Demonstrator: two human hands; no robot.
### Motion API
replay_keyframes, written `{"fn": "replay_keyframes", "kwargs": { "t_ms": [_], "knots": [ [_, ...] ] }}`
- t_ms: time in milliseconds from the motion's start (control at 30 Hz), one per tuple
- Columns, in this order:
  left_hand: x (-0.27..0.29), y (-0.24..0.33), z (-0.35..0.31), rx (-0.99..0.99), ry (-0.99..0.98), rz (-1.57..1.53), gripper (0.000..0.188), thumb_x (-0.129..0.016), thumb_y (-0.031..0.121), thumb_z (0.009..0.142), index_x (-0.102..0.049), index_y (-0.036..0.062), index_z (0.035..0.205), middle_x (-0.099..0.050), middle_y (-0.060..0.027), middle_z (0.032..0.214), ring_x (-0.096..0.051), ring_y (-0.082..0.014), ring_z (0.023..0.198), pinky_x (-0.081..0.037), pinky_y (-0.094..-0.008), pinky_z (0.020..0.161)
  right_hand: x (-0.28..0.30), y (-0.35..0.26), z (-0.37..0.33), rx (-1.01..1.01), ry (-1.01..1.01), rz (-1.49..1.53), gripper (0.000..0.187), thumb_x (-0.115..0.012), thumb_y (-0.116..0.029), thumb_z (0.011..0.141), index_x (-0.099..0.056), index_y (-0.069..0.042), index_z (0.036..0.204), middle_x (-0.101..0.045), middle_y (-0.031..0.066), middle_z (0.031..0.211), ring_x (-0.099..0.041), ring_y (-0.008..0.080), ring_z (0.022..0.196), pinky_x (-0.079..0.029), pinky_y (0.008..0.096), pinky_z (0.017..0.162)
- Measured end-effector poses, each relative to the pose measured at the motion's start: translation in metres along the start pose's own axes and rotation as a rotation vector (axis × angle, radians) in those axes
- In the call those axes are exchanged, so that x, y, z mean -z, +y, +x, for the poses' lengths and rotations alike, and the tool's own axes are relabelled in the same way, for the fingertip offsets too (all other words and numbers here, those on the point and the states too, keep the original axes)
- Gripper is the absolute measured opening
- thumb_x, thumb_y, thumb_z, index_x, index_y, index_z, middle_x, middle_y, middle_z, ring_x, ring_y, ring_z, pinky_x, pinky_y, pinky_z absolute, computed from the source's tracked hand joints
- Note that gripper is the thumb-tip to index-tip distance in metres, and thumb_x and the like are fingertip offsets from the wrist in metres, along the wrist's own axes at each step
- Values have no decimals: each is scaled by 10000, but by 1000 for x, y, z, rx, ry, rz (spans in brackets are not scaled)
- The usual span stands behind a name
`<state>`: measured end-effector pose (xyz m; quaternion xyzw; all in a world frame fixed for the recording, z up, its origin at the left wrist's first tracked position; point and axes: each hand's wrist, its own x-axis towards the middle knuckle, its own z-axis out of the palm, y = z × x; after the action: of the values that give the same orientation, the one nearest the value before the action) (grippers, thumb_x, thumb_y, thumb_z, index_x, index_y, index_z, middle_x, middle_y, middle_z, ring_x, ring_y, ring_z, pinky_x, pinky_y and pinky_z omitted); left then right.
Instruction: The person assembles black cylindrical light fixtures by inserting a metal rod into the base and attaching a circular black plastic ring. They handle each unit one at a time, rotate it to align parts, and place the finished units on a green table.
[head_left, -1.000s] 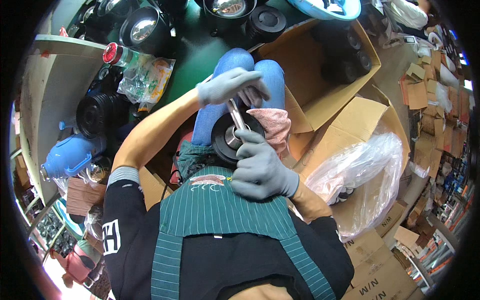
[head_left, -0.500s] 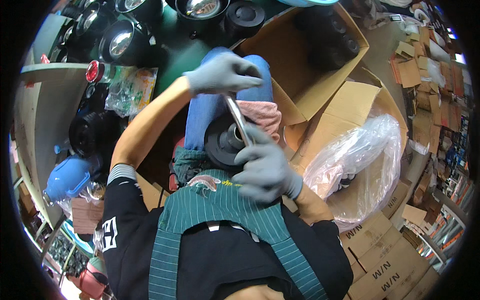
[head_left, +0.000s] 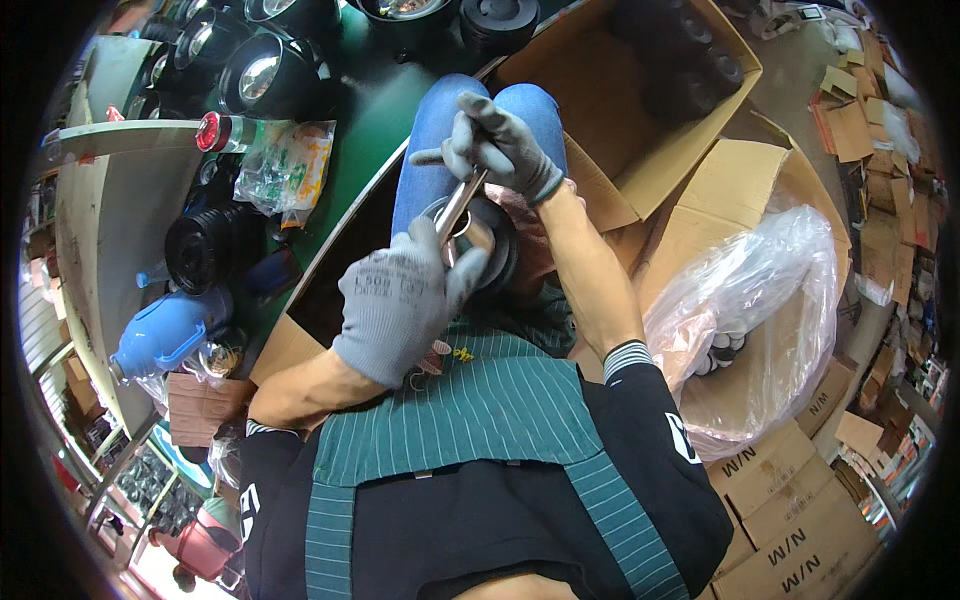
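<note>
Head view: left hand [head_left: 398, 305], gloved, curled round lower end of metal bar [head_left: 460, 210]; right hand [head_left: 508, 150] half open at bar's upper end, cannot tell whether gripping. Black round part [head_left: 507, 248] toward near edge of lap [head_left: 432, 150], beside pink cloth [head_left: 534, 238]; open carton [head_left: 665, 165] along right edge of worktop [head_left: 368, 145].

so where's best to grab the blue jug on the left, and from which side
The blue jug is probably best taken by its handle, the left hand coming from the person's side: the handle stands out from the rounded body on that side, while the body looks wide and smooth.
</note>
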<state>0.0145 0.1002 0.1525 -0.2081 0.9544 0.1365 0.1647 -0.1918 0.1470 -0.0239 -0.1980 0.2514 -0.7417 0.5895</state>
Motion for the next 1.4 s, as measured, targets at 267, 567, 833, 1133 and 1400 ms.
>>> {"fn": "replay_keyframes", "kwargs": {
  "t_ms": [267, 567, 833, 1133, 1400],
  "knots": [
    [-17, -49, 6, -212, 58, -376, 216, -759, 259, 1008, -693, 71, 1092, -699, -218, 810, -729, -419, 752, -545, -469, 620, -31, -16, -54, 168, -156, -21, 613, -490, -477, 1158, -740, -25, 828, -731, 134, 752, -702, 239, 689, -400, 609, 1245],
    [-42, -13, -8, -116, 269, -251, 214, -663, 273, 1075, -614, 67, 1099, -701, -192, 825, -716, -422, 716, -523, -513, 614, 10, 11, -35, 385, -63, -658, 392, -592, -401, 1115, -695, -72, 928, -540, 27, 756, -599, 192, 782, -485, 454, 1167],
    [-45, -79, 28, -439, 193, -595, 374, -490, 261, 1130, -633, 36, 867, -544, -154, 661, -592, -330, 565, -468, -398, 574, -22, 18, -92, 1343, 309, -2263, 269, -657, -224, 1065, -527, -139, 845, -491, -3, 888, -562, 181, 934, -514, 489, 1144],
    [-30, -98, 134, -643, -240, -823, 533, -363, 320, 1178, -660, 42, 834, -630, -52, 655, -612, -154, 514, -495, -298, 535, -100, -9, -131, 481, -19, -816, 188, -718, -122, 799, -650, -82, 628, -511, 15, 629, -609, 245, 730, -550, 493, 984],
    [-41, -90, 172, -557, -433, -916, 619, -454, 462, 1150, -708, 20, 799, -722, -122, 750, -719, -246, 687, -559, -383, 679, -122, -45, -92, 226, -779, -1467, 356, -717, -328, 915, -574, -211, 611, -569, -19, 590, -620, 182, 675, -525, 371, 857]
  ]
}}
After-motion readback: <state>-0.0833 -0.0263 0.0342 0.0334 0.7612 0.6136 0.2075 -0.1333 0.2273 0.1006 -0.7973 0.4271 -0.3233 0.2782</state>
